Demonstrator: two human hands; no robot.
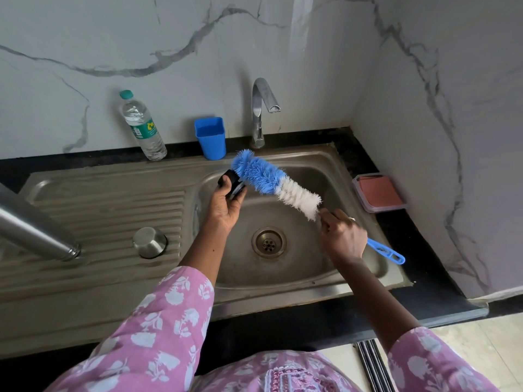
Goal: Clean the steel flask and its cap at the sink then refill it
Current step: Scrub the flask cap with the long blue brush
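Scrubbing seems midway: fingers of the left hand curl round the black cap over the sink, the right hand grips the brush laid against it, the steel flask lies well left, refill not yet done.

Brushed steel sink, glossy chrome tap, bristly plastic brush, marble-look wall.

White marble-effect wall panels with grey veins meet in a corner behind a black polished stone bench; pale beige tiled floor lower right.
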